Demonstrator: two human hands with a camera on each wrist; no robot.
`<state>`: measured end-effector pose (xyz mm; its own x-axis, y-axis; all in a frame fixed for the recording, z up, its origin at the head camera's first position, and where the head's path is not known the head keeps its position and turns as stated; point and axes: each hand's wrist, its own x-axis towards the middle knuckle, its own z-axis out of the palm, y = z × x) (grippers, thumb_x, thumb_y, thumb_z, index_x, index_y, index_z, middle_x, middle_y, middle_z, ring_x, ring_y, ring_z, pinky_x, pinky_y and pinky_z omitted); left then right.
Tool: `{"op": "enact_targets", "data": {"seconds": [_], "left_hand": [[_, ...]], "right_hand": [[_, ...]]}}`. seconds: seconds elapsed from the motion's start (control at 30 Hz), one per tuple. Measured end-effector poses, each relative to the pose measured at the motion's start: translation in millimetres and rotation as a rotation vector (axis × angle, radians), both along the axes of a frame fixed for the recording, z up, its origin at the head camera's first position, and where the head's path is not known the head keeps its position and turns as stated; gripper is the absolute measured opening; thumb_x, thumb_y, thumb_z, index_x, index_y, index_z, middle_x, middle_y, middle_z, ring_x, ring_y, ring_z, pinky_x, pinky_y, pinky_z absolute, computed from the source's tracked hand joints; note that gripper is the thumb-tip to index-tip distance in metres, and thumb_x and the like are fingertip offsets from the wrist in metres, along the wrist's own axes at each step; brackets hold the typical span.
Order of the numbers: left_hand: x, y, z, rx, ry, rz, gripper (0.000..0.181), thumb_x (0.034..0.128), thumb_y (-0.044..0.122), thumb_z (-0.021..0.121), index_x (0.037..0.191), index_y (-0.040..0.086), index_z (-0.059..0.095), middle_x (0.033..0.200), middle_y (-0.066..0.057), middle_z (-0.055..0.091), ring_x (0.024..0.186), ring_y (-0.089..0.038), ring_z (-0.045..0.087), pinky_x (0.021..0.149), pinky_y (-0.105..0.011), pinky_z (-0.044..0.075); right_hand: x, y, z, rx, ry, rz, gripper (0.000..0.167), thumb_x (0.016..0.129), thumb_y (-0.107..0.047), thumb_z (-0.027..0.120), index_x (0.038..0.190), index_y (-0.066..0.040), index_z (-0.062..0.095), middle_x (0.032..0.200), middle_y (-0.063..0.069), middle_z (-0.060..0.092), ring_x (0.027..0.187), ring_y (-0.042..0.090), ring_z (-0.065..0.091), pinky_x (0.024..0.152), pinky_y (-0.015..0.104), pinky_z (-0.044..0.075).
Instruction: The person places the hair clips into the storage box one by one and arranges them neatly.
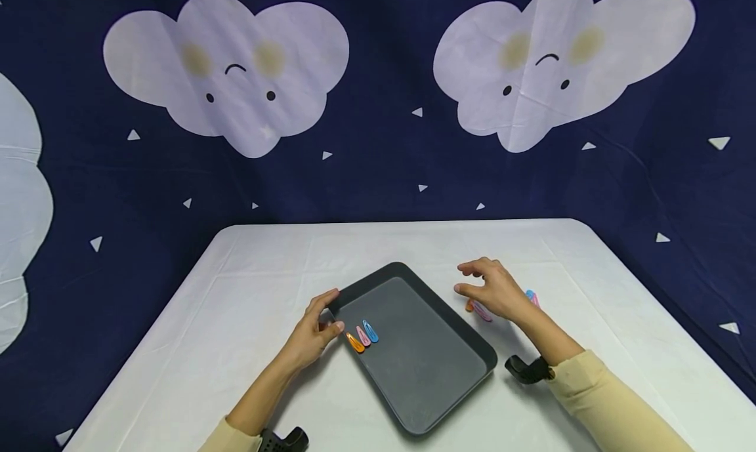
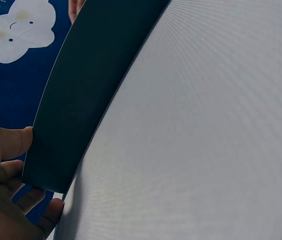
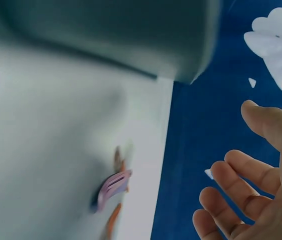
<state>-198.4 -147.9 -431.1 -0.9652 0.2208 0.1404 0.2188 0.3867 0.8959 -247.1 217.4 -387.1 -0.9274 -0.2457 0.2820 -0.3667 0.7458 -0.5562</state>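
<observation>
A dark grey rectangular tray (image 1: 434, 347) lies at an angle on the white table. Inside it, along the left side, an orange hair clip (image 1: 355, 342), a pink hair clip (image 1: 363, 336) and a blue hair clip (image 1: 370, 331) form a row. My left hand (image 1: 313, 334) grips the tray's left corner, thumb at the rim and fingers around the outside. Beyond the tray's right side, my right hand (image 1: 499, 291) hovers with fingers spread and nothing held. Below it lie a pinkish-purple hair clip (image 3: 114, 186) and an orange clip (image 3: 113, 220), partly hidden in the head view.
Behind the right wrist, a blue clip (image 1: 529, 294) and another pink clip (image 1: 535, 300) lie on the white tablecloth (image 1: 272, 255), partly covered by the arm. A dark blue cloth (image 1: 378, 176) with clouds hangs behind the table. Black devices sit at both wrists.
</observation>
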Motion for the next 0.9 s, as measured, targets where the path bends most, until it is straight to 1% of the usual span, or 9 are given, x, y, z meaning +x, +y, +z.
{"op": "enact_targets", "data": {"seconds": [0.13,0.3,0.43,0.6,0.9], "left_hand": [[-0.4,0.2,-0.3,0.003,0.001,-0.003,0.060,0.0888,0.006,0.062,0.144,0.009,0.038,0.150,-0.008,0.033,0.131,-0.028,0.037,0.093,-0.034,0.043],[-0.8,0.4,-0.9,0.000,-0.005,0.000,0.060,0.0886,0.005,0.062,0.144,0.008,0.038,0.150,-0.009,0.033,0.130,-0.029,0.037,0.091,-0.029,0.042],[-2.0,0.8,-1.5,0.009,-0.009,-0.001,0.060,0.0888,0.004,0.061,0.144,0.007,0.037,0.150,-0.010,0.032,0.131,-0.029,0.035,0.089,-0.025,0.040],[-2.9,1.1,-1.7,0.012,-0.012,-0.002,0.060,0.0889,0.004,0.061,0.144,0.006,0.037,0.150,-0.010,0.032,0.132,-0.029,0.034,0.088,-0.025,0.040],[-1.8,0.8,-0.6,0.012,-0.011,-0.003,0.060,0.0888,0.004,0.061,0.144,0.007,0.037,0.150,-0.010,0.032,0.129,-0.029,0.036,0.086,-0.023,0.040]], "right_hand": [[-0.7,5,-8.1,0.031,-0.022,-0.020,0.045,0.080,-0.030,0.073,0.116,-0.004,0.065,0.107,0.015,0.065,0.100,0.031,0.053,0.082,0.044,0.042],[-1.9,10,-16.7,0.058,-0.045,-0.044,0.047,0.079,-0.030,0.073,0.116,-0.002,0.065,0.108,0.017,0.065,0.101,0.033,0.053,0.082,0.045,0.042],[-2.8,13,-21.7,0.073,-0.071,-0.069,0.047,0.079,-0.031,0.073,0.116,-0.003,0.065,0.109,0.017,0.065,0.102,0.033,0.052,0.082,0.045,0.042],[-3.7,16,-27.4,0.095,-0.098,-0.091,0.048,0.079,-0.033,0.073,0.115,-0.002,0.065,0.109,0.017,0.064,0.101,0.033,0.051,0.082,0.045,0.042],[-5.0,18,-34.9,0.113,-0.096,-0.128,0.048,0.078,-0.032,0.073,0.114,-0.001,0.066,0.109,0.018,0.064,0.097,0.032,0.051,0.081,0.044,0.041]]}}
